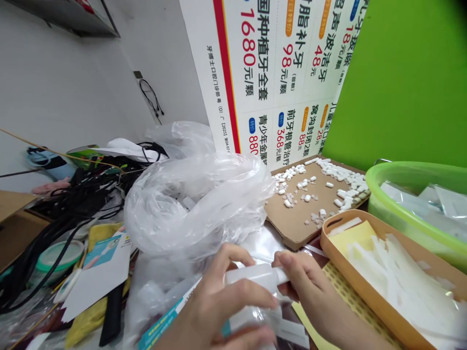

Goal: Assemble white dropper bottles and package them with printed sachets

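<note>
A translucent white bottle (251,275) lies sideways between my hands at the lower middle. My left hand (222,296) is wrapped round its body, with the thumb and fingers on either side. At the bottle's right end, the fingers of my right hand (297,277) pinch its white cap (280,276). Below the bottle is clear, shiny plastic, partly hidden by my left fingers. A blue and white printed box (164,323) shows beside my left wrist.
A clear plastic bag (197,199) fills the middle. Behind at right, a cardboard tray (292,226) holds small white caps. An orange tray (368,277) and green basin (401,218) stand at right. Cables (87,189) and a yellow glove (85,316) lie at left.
</note>
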A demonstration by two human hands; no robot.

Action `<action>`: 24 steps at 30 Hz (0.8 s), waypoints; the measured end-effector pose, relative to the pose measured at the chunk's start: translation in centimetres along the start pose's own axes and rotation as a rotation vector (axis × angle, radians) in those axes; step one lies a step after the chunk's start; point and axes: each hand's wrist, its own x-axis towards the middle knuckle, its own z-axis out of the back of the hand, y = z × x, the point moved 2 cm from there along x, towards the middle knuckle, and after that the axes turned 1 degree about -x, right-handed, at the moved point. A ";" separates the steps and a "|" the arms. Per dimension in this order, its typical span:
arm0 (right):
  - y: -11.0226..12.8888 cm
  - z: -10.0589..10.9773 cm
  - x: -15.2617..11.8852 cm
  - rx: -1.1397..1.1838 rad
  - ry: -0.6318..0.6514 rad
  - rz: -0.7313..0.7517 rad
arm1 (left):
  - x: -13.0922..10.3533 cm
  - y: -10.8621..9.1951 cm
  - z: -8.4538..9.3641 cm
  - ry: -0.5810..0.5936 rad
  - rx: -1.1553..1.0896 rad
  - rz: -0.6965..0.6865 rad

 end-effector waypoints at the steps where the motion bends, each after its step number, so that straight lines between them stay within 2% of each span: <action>1: 0.1 -0.1 0.2 0.053 -0.011 -0.023 | 0.0 0.0 0.1 -0.027 -0.045 -0.029; 2: 0.2 -0.3 0.3 0.074 -0.028 -0.020 | 0.0 0.2 0.2 -0.073 -0.111 -0.001; 4: 0.5 -0.3 0.5 0.034 -0.080 0.061 | 0.1 0.5 0.1 -0.092 -0.211 0.184; 6: 0.6 -0.3 0.4 -0.021 -0.105 0.144 | 0.2 0.5 -0.4 -0.012 -0.155 0.359; 7: 0.5 -0.2 0.4 -0.028 -0.108 0.155 | 0.2 0.3 -0.6 0.023 -0.062 0.354; 8: 0.3 -0.2 0.5 -0.023 -0.110 0.143 | 0.3 -0.1 -0.7 0.023 0.053 0.271; 11: -0.1 0.0 0.6 -0.021 -0.149 0.104 | 0.1 -1.0 -0.6 -0.154 0.331 -0.145; 12: -0.1 0.1 0.6 -0.036 -0.174 0.126 | 0.0 -1.1 -0.7 -0.182 0.345 -0.227; 13: 0.0 0.2 0.5 -0.066 -0.205 0.171 | 0.0 -0.9 -0.7 -0.182 0.302 -0.244; 14: 0.2 0.3 0.5 -0.115 -0.239 0.242 | 0.0 -0.5 -0.7 -0.162 0.200 -0.199; 15: 0.5 0.4 0.3 -0.183 -0.274 0.335 | 0.1 -0.1 -0.9 -0.119 0.040 -0.098; 17: 1.2 0.5 0.0 -0.365 -0.337 0.560 | 0.3 0.7 -1.5 0.016 -0.362 0.236; 19: 1.9 0.6 -0.5 -0.558 -0.385 0.780 | 0.1 1.0 -2.3 0.083 -0.644 0.572; 21: 2.5 0.4 -0.9 -0.712 -0.439 0.962 | -0.2 0.7 -2.8 0.104 -0.705 0.764; 23: 2.6 -0.1 -1.1 -0.807 -0.438 1.056 | -0.6 0.3 -3.0 0.079 -0.598 0.797; 24: 2.5 -0.3 -1.1 -0.786 -0.416 1.034 | -0.8 0.2 -2.9 0.047 -0.498 0.755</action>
